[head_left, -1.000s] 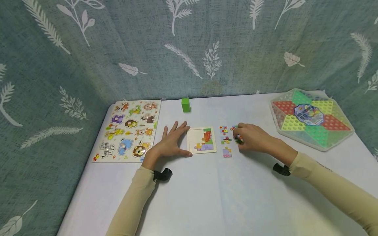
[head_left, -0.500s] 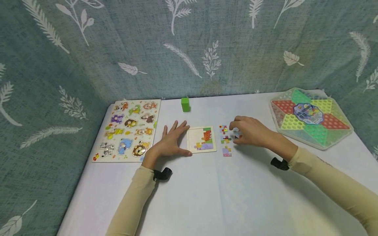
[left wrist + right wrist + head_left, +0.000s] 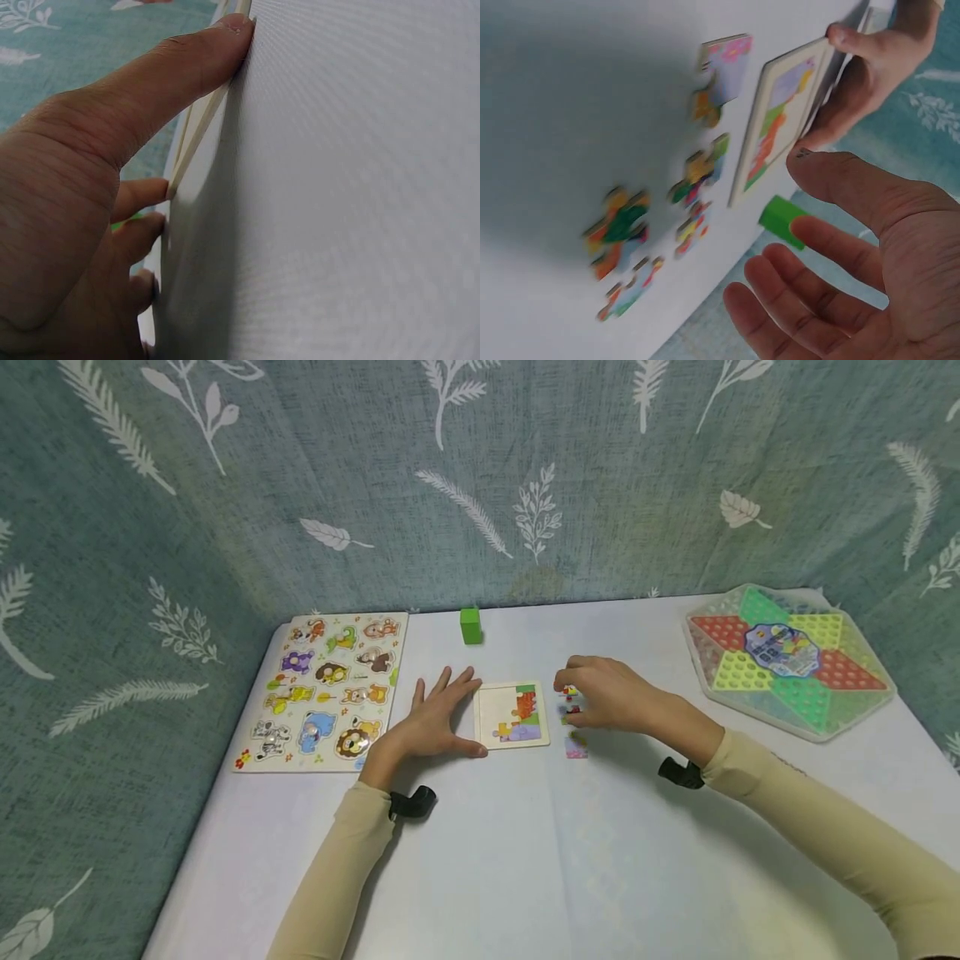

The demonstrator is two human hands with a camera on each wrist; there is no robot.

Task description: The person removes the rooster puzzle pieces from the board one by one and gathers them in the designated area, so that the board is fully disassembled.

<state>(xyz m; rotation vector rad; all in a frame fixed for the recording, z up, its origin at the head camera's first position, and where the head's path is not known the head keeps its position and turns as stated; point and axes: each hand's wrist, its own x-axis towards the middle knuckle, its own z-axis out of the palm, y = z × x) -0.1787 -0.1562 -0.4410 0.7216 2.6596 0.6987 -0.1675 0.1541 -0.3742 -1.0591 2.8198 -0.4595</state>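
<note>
A small wooden puzzle frame (image 3: 495,703) lies in mid-table, partly filled with colourful jigsaw pieces along its right and near sides. My left hand (image 3: 431,722) is spread at its left side, thumb and forefinger touching the left corners. My right hand (image 3: 611,695) hovers over the loose pieces right of the frame, partly covering them in the head view. The right wrist view shows its fingers apart and holding nothing. There, a pink-and-lilac piece (image 3: 729,66) lies beside the frame, with a green-and-orange piece (image 3: 619,234) and several others farther along.
An animal peg puzzle board (image 3: 322,697) lies at left. Behind the frame stands a green block (image 3: 471,627). A hexagonal Chinese checkers board (image 3: 787,664) sits at the back right. Leaf-patterned cloth (image 3: 420,485) rises behind the table.
My right hand has lifted off the farther column of loose pieces and moved left over the column nearer the frame. The left hand has stayed in place.
</note>
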